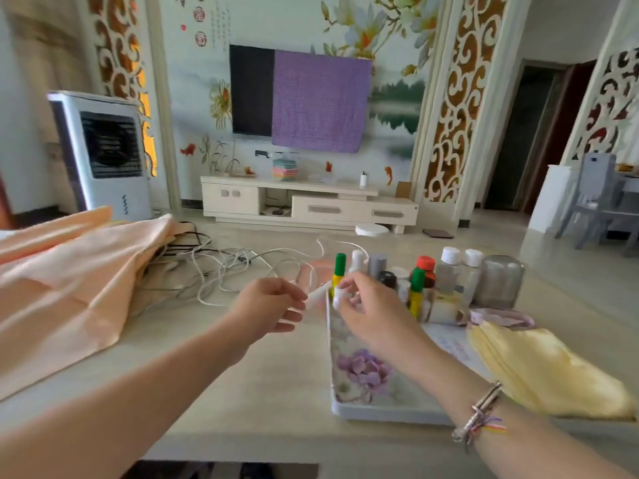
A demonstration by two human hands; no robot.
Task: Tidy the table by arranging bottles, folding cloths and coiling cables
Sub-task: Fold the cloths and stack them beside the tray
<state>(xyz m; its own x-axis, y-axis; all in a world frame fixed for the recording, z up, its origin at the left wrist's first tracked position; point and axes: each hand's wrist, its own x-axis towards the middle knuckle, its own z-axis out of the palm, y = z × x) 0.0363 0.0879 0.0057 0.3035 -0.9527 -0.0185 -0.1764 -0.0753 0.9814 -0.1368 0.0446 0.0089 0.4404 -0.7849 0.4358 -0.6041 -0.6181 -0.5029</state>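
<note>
Roughly midway: both hands, left hand and right hand, are pinching a thin white cable beside the grouped plastic bottles; tangled cables and peach cloth are waiting.

Loose cloth at left on the table; tangled cables just right of it, toward the far edge. Tray at right, bottles at its far end. Folded cloth right of tray, near side.
</note>
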